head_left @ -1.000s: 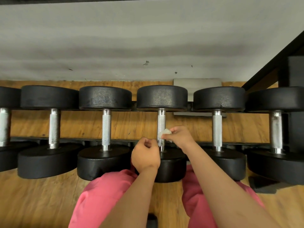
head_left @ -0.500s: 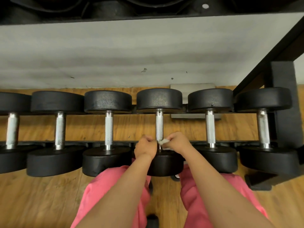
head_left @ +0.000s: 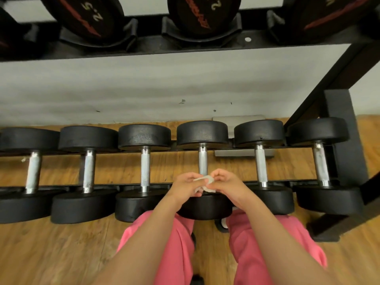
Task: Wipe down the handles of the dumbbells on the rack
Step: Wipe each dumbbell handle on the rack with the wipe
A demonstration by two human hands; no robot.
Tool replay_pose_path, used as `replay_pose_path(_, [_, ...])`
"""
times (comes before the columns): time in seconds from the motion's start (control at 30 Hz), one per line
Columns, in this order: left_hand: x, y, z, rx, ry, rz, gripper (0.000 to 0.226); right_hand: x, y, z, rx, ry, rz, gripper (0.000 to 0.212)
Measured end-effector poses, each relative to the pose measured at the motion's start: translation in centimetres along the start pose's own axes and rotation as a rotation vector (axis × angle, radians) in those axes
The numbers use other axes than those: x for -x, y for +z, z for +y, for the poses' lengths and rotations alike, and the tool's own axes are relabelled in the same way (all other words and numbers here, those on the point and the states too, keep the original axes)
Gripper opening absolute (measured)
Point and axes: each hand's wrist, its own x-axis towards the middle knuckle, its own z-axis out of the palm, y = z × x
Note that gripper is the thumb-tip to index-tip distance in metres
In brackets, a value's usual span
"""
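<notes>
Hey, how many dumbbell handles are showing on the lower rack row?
6: first handle at far left, second, third, fourth partly behind the left hand and right hand, fifth, sixth by the rack upright. More may lie off-frame left.

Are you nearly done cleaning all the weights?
Hard to say what's done: no handle looks plainly cleaner than another. Right now the left hand and right hand hold a white wipe at the near end of the fourth handle from the left. The five other handles in this row have no hand on them.
</notes>
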Motion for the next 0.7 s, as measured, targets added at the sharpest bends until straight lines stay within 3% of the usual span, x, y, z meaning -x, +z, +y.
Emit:
replay_pose_path(0.1, [-0.9,-0.3,-0.2,-0.071,0.028,0.067,0.010,-0.3,0.4,0.6,0.001,-0.001,0.130,0.013])
replay_pose_path(0.2, [-2.5,-0.9,-0.9,-0.290,0.049,0.275,0.021,-1.6,0.1,2.3,0.121,0.062,0.474,0.012])
replay_pose_path(0.27, [-3.4,-1.0,-1.5,-0.472,0.065,0.331,0.026,-2.2,0.3,3.6,0.231,0.129,0.598,0.006])
replay_pose_path(0.4, [-4.9,-0.5,-2.4,-0.734,0.091,0.257,0.032,-3.6,1.8,5.0,0.411,0.172,0.706,0.025])
replay_pose_path(0.5, [-6.0,0.0,-2.8,-0.851,0.065,0.267,0.032,-4.5,2.1,5.4,0.344,0.246,0.799,0.027])
replay_pose_path(0.63, [-7.0,0.0,-2.7,-0.914,0.012,0.275,0.011,-4.9,2.5,5.8,0.272,0.293,0.823,0.025])
replay_pose_path(0.7, [-7.4,-0.2,-2.7,-0.869,0.011,0.241,0.018,-4.9,2.6,5.8,0.248,0.301,0.818,0.024])
